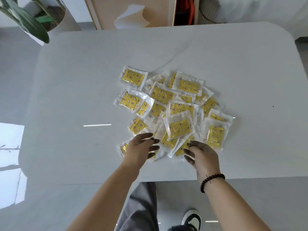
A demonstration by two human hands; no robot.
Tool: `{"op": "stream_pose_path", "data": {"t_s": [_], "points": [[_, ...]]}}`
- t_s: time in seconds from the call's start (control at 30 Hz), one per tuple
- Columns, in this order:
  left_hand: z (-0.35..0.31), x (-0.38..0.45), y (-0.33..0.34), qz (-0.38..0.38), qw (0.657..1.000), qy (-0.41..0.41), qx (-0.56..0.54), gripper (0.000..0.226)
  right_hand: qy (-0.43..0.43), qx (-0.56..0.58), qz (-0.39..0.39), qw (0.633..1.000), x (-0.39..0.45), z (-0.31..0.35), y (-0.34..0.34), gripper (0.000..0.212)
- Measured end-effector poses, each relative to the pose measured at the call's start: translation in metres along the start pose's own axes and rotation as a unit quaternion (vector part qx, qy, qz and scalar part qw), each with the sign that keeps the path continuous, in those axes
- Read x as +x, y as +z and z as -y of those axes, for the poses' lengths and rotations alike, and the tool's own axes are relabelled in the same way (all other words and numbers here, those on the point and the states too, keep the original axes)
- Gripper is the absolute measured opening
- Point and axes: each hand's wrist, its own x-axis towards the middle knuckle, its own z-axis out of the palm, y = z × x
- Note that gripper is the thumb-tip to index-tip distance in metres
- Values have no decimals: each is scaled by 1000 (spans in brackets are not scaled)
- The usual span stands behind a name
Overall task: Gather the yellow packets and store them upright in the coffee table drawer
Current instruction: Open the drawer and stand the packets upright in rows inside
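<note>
Both hands, left (pixel 141 148) and right (pixel 202 154), reach open-fingered over scattered yellow packets (pixel 173 110) on the white table (pixel 75 97).

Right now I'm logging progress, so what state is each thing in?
yellow packets: loose overlapping pile, lying flat on the table
left hand: open, fingers spread over the pile's near edge
right hand: open, at the pile's near edge, holding nothing
drawer: not in view

Bright daylight, perhaps from the left; glare on table (pixel 66 97); edges bowed.
</note>
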Motion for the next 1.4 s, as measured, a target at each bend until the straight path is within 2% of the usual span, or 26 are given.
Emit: {"op": "stream_pose_path", "data": {"t_s": [0.13,0.43,0.67,0.87,1.0,1.13,1.27,1.4], "points": [[34,-36,13,-12,999,35,5,25,-20,-9,45,999,-17,-16,-31,15],[119,-89,29,-24,999,35,3,25,-40,-28,64,997,-48,-58,-98,18],[178,-57,27,8,997,38,71,28,-32,-60,50,996,-23,-133,-93,19],[220,-2,10,15,987,75,140,31,-105,-135,65,983,21,-188,-80,20],[243,38,9,10,966,127,223,38,-225,-232,86,942,57,-203,-81,23],[252,77,17,52,936,152,312,37,-292,-309,120,897,95,-218,-82,27],[252,114,22,53,903,165,394,34,-345,-413,177,824,124,-230,-75,33],[254,139,28,79,845,179,498,39,-373,-500,196,757,148,-226,-73,36]]}}
